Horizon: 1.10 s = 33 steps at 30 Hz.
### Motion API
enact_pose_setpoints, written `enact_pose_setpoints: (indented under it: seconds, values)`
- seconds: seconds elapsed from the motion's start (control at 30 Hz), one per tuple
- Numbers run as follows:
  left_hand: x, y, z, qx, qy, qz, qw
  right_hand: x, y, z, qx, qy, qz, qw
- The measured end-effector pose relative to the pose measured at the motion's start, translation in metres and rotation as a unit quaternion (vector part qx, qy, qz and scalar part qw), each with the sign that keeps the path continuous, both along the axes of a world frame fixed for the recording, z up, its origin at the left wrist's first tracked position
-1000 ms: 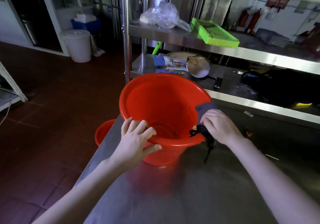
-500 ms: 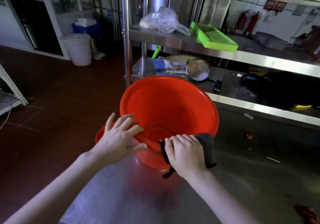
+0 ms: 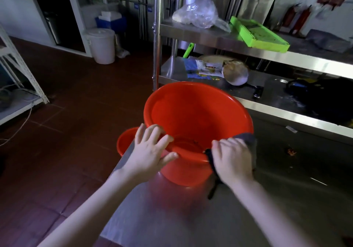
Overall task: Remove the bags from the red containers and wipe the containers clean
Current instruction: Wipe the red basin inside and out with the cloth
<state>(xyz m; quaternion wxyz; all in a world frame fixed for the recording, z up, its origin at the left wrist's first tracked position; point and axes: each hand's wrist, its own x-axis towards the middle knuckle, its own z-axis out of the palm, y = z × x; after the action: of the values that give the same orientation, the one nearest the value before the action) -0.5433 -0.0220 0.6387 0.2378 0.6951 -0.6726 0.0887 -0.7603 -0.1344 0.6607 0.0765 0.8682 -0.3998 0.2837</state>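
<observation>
Grey cloth (image 3: pixel 248 139), gripped by the right hand (image 3: pixel 232 158), has slid right along the red bucket (image 3: pixel 191 113) rim; the spread-fingered left hand (image 3: pixel 150 151) steadies it, so wiping continues.

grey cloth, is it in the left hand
No, the right hand holds the grey cloth against the rim of the red bucket; the left hand only rests there.
</observation>
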Motion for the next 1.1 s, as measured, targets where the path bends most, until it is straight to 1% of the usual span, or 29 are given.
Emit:
enact_pose_setpoints:
  seconds: [0.07, 0.13, 0.27, 0.3, 0.37, 0.4, 0.47, 0.57, 0.63, 0.7, 0.73, 0.77, 0.8, 0.83, 0.87, 0.9, 0.97, 1.0, 1.03, 1.1]
  values:
    - [-0.021, -0.003, -0.002, 0.003, -0.001, -0.004, 1.000, 0.030, 0.039, -0.007, -0.018, 0.009, -0.025, 1.000]
    - [-0.027, -0.004, -0.004, -0.002, 0.005, -0.014, 1.000, 0.042, 0.047, -0.006, -0.021, 0.007, -0.012, 1.000]
    - [-0.020, -0.005, -0.004, 0.005, 0.053, -0.034, 0.998, -0.001, 0.003, 0.006, -0.034, 0.031, 0.085, 0.995]
    - [-0.021, -0.006, -0.004, 0.009, 0.067, -0.041, 0.997, -0.017, -0.014, 0.011, -0.022, 0.044, 0.105, 0.993]
    - [-0.022, -0.006, -0.006, 0.009, 0.078, -0.057, 0.995, -0.046, -0.049, 0.021, 0.045, 0.070, 0.122, 0.989]
    - [-0.020, -0.005, -0.007, 0.004, 0.074, -0.066, 0.995, -0.056, -0.062, 0.025, 0.081, 0.082, 0.117, 0.986]
    - [-0.016, -0.008, -0.006, -0.007, 0.055, -0.069, 0.996, -0.066, -0.075, 0.024, 0.099, 0.085, 0.083, 0.988]
    - [-0.022, -0.014, -0.002, -0.010, 0.027, -0.040, 0.999, -0.047, -0.045, 0.013, 0.056, 0.045, 0.015, 0.997]
    - [-0.033, -0.016, 0.002, 0.000, 0.030, -0.026, 0.999, -0.015, -0.009, 0.004, 0.001, 0.030, -0.014, 0.999]
    - [-0.033, -0.014, 0.008, 0.025, 0.027, -0.034, 0.999, 0.019, 0.025, 0.002, -0.022, 0.014, -0.038, 0.999]
    - [-0.026, -0.013, 0.014, 0.039, 0.046, -0.047, 0.997, 0.031, 0.037, 0.003, -0.026, 0.006, -0.049, 0.998]
    - [-0.015, -0.014, 0.020, 0.049, 0.096, -0.057, 0.993, 0.039, 0.046, 0.004, -0.025, 0.004, -0.056, 0.998]
    - [-0.002, -0.015, 0.027, 0.056, 0.180, -0.055, 0.981, 0.043, 0.052, 0.006, -0.023, 0.006, -0.058, 0.998]
    - [0.011, -0.017, 0.036, 0.060, 0.278, -0.037, 0.958, 0.044, 0.059, 0.006, -0.019, 0.010, -0.054, 0.998]
    - [0.022, -0.020, 0.042, 0.059, 0.349, -0.006, 0.935, 0.043, 0.067, 0.006, -0.012, 0.016, -0.046, 0.999]
    - [0.029, -0.025, 0.046, 0.061, 0.374, 0.035, 0.925, 0.040, 0.076, 0.005, -0.002, 0.026, -0.033, 0.999]
    - [0.026, -0.031, 0.042, 0.083, 0.339, 0.103, 0.932, 0.034, 0.094, 0.001, 0.019, 0.063, 0.009, 0.998]
    - [0.021, -0.033, 0.035, 0.077, 0.321, 0.121, 0.936, 0.030, 0.103, -0.001, 0.029, 0.087, 0.031, 0.995]
    - [0.017, -0.033, 0.027, 0.050, 0.309, 0.134, 0.940, 0.026, 0.110, -0.003, 0.042, 0.109, 0.053, 0.992]
    - [0.014, -0.028, 0.013, -0.039, 0.301, 0.132, 0.943, 0.022, 0.116, -0.006, 0.054, 0.138, 0.086, 0.985]
